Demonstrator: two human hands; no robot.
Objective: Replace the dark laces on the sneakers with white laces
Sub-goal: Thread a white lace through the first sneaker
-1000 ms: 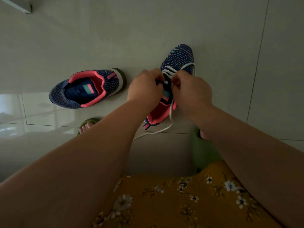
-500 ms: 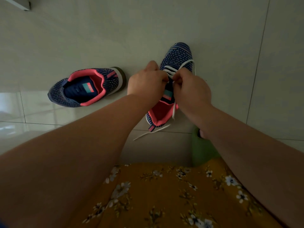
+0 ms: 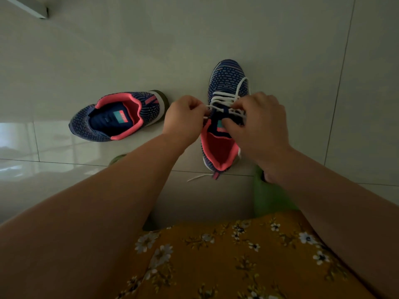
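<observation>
Now the left hand (image 3: 183, 119) is pinching a strand of the white lace (image 3: 226, 98) just left of the sneaker (image 3: 226, 83) at the middle of the frame, fingers curled shut. Beside it, the right hand (image 3: 259, 124) is pressing on the tongue; it seems to be gripping lace too, though its fingertips are hidden. At centre left, the second sneaker (image 3: 116, 116) is lying unlaced on the tiled floor (image 3: 108, 50).

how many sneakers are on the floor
2. One sneaker lies to the left with no lace visible in it, heel toward the other. The second sneaker sits between the left hand and right hand, partly threaded with white lace.
</observation>
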